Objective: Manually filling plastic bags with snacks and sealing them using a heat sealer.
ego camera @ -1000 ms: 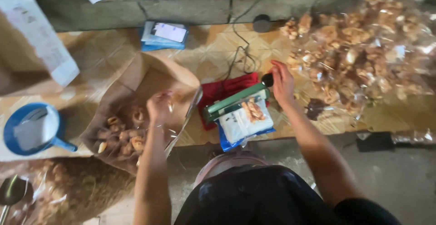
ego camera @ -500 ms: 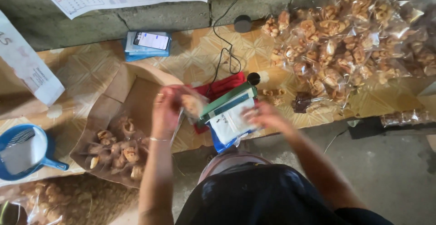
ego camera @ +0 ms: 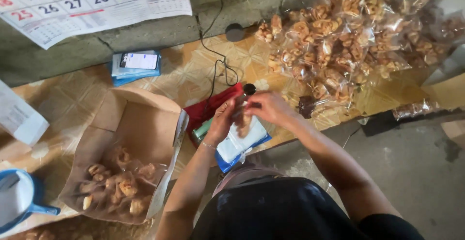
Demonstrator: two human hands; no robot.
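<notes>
My left hand (ego camera: 222,121) and my right hand (ego camera: 269,108) meet over the green bar sealer (ego camera: 201,129) at the table's front edge. Together they hold a small clear bag of brown fried snacks (ego camera: 241,119), each hand pinching one side of it. Under the hands lies a white and blue packet stack (ego camera: 238,145) on a red cloth (ego camera: 213,104). An open cardboard box (ego camera: 131,138), lined with clear plastic and holding several loose fried snacks (ego camera: 116,186), stands just left of my left arm.
A big heap of filled snack bags (ego camera: 348,41) covers the back right of the table. A phone on blue packets (ego camera: 136,64) lies at the back, a black cable (ego camera: 215,60) runs to the sealer, a blue scoop (ego camera: 19,206) sits far left, and a wall calendar (ego camera: 92,2) hangs above.
My left hand came out of the box with snacks and moved right. My right hand left the sealer's handle and joined it; both now hold the small bag.
</notes>
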